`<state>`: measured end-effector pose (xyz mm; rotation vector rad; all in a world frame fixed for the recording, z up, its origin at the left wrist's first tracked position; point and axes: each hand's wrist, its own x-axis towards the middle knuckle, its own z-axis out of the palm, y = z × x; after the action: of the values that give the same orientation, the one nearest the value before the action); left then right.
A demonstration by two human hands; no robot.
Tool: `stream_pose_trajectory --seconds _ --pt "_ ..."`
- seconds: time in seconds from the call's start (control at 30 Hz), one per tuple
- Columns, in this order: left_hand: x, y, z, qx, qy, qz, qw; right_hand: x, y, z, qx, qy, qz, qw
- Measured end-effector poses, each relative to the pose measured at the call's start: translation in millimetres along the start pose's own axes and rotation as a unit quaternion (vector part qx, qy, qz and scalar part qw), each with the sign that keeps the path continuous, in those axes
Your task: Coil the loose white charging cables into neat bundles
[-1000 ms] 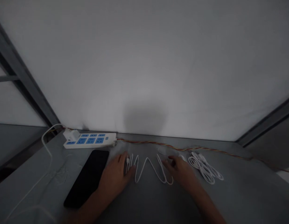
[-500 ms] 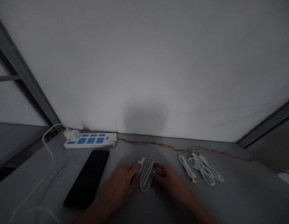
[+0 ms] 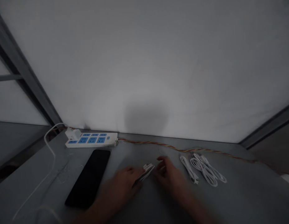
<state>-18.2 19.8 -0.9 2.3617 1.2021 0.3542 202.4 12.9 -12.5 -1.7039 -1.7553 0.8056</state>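
A folded white cable (image 3: 147,169) is gripped in my left hand (image 3: 125,183), its loops pressed together and sticking out past the fingertips above the grey table. Just to the right, my right hand (image 3: 166,174) has its fingers bent and apart, close to the cable's end, with nothing visible between them. A small bundle of white cable (image 3: 189,169) lies on the table right of that hand. Beside it rests a larger bundle of white cable (image 3: 206,169).
A black phone (image 3: 88,179) lies left of my hands. Behind it a white power strip (image 3: 93,140) holds a plugged-in white adapter (image 3: 73,133). Its white cord (image 3: 39,183) runs down the left side. A twisted red-yellow wire (image 3: 158,143) crosses the back of the grey table (image 3: 247,193).
The cable between my hands went from spread loops to a compact, tilted fold in my left hand. My right hand has come off the cable and its fingers have opened.
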Motion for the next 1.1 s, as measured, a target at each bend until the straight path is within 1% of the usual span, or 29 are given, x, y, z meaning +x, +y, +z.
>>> stream_pose_trajectory --seconds 0.07,0.13,0.17,0.23,0.3,0.4,0.5,0.6,0.67,0.73,0.87,0.97,1.1 --pt "0 0 0.3 -0.011 0.001 0.002 1.000 -2 -2 -2 -0.042 0.006 -0.067 0.997" --pt "1 0 1.9 -0.027 0.003 0.013 1.000 -5 -6 -2 -0.060 -0.024 -0.134 0.989" --pt "2 -1 3.0 -0.035 0.003 0.021 0.999 -6 -9 -1 -0.066 -0.043 -0.157 0.984" --pt "3 -4 5.3 -0.045 -0.002 0.045 0.998 -7 -15 1 -0.079 -0.081 -0.177 0.978" --pt "3 -6 6.8 -0.048 -0.012 0.076 0.996 -7 -19 4 -0.084 -0.106 -0.179 0.974" --pt "2 -5 6.3 -0.047 -0.014 0.105 0.993 -7 -21 7 -0.095 -0.105 -0.152 0.978" --pt "1 -1 4.4 -0.064 -0.001 0.102 0.993 -8 -23 5 -0.119 -0.106 -0.120 0.980" --pt "1 -1 4.2 -0.075 -0.008 0.090 0.993 -11 -26 2 -0.150 -0.127 -0.101 0.975" --pt "2 -3 5.0 -0.052 -0.021 0.093 0.994 -13 -27 1 -0.166 -0.138 -0.101 0.971" --pt "2 -5 5.1 -0.018 -0.027 0.103 0.994 -13 -25 -1 -0.166 -0.144 -0.115 0.969" --pt "0 -2 3.4 0.035 -0.017 0.114 0.993 -14 -21 -3 -0.146 -0.157 -0.128 0.968" --pt "-2 2 5.1 0.080 -0.013 0.106 0.991 -16 -24 -5 -0.134 -0.153 -0.131 0.970" --pt "-2 -1 12.2 0.087 0.006 0.109 0.990 -18 -29 -5 -0.124 -0.139 -0.122 0.975"
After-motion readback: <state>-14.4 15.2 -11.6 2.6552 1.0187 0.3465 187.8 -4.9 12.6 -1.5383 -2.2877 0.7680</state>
